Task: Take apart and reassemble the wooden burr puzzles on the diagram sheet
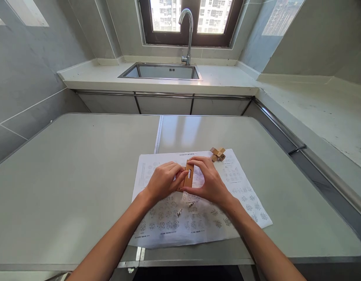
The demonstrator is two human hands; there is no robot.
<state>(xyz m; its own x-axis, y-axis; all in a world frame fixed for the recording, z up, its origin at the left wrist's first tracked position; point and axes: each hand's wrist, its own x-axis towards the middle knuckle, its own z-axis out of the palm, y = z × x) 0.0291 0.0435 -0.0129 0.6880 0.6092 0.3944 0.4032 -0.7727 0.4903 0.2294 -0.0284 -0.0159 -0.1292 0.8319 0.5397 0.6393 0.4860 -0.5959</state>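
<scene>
A flat wooden piece point(190, 177) with a slot in it stands above the printed paper sheet point(174, 231), between my two hands. My right hand point(209, 180) grips it between thumb and fingers, the thumb at its near end and the fingers at its far end. My left hand point(166, 180) is closed at its left side, fingers bent against the wood. More wood shows just under my left fingers, mostly hidden. Beyond my right hand, an assembled wooden block puzzle point(218, 154) rests on the sheet's far right part.
The sheet lies on a pale folding table point(81, 175) with a seam down its middle. Past the table are a white counter point(221, 80), a metal sink point(165, 72), a tap point(190, 37) and a window. A metal rail point(282, 134) runs along the right.
</scene>
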